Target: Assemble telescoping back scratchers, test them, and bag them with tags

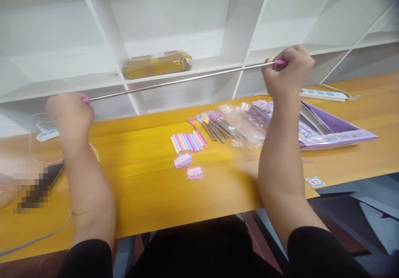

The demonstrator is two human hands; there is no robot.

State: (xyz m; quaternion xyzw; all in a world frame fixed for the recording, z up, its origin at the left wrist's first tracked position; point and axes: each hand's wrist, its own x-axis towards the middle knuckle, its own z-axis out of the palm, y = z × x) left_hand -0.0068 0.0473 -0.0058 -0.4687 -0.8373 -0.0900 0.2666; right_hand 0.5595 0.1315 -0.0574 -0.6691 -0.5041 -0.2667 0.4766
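A thin silver telescopic rod with pink ends stretches between my hands above the table; it looks like a drawn-out back scratcher. My left hand is closed round its left pink end, my right hand round the right one. Whatever claw it has is hidden in a fist. Below on the table lie several back scratcher rods with pink, blue and yellow claw heads. A row of pastel handle sleeves sits in front of them, then two small piles of printed cards.
Clear plastic bags lie beside an open purple box. White cubby shelves rise behind, holding a taped brown parcel. Power strips with cables lie at both sides. A small square sticker is near the front edge.
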